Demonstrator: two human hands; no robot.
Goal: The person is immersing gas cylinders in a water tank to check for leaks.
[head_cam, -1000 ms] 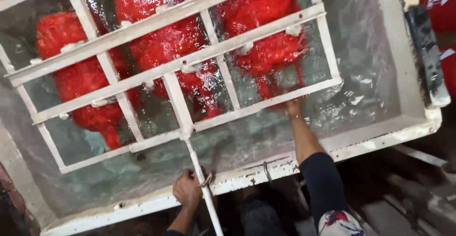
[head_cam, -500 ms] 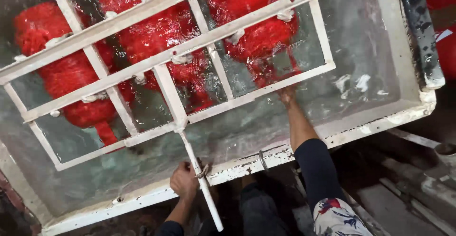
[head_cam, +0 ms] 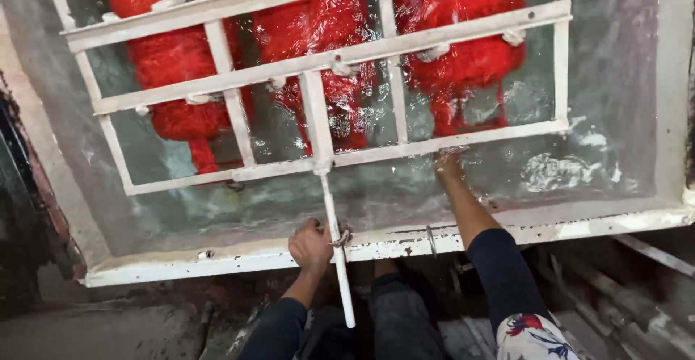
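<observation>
A person is leaning over a big white tank [head_cam: 630, 219] full of water. The left hand [head_cam: 311, 244] is resting on the near edge of the tank, with its grip curled shut around that rim, right beside a thin white rod [head_cam: 337, 258]. The rod is touching the hand's side and is crossing the rim where a small metal hook [head_cam: 342, 238] is sitting. The rod is running up from the near edge to a white metal grid [head_cam: 318, 63] that is lying flat in the water. The right hand [head_cam: 449, 164] is reaching further in, away from the near edge, and is dipping under the water just below the grid's near bar. Its fingers are blurred by the ripples, so whether its grip is open or shut cannot be told; it is at the bar or touching it. Under the grid, three big red bundles [head_cam: 463, 34] are sitting in the water, side by side, toward the far edge of the tank. The grid is pressing over the top of them. The bundles are well apart from the left hand, and the right-most one is near the right hand.
</observation>
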